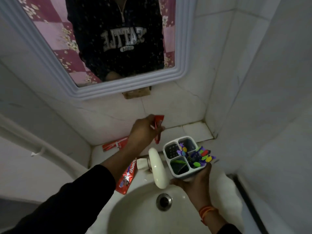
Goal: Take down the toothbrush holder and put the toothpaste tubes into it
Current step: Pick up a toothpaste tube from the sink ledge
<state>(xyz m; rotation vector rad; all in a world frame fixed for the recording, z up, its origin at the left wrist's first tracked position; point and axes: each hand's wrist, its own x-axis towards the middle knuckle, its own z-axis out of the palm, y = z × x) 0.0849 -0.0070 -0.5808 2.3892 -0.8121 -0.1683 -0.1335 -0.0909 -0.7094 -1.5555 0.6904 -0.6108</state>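
White porcelain sink sits under your work. Your right hand cups the toothbrush holder from below, just beside the tap; keep it level. Your left hand is closed around a red toothpaste tube above the ledge. Aim it end-down into an empty compartment, clear of the coloured brushes. Two more tubes, one by the basin and one on the ledge, wait.

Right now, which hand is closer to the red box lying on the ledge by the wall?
Left. The left hand, gripping a red toothpaste tube, hovers just above and right of the red box. The right hand holds the toothbrush holder over the sink, farther away.
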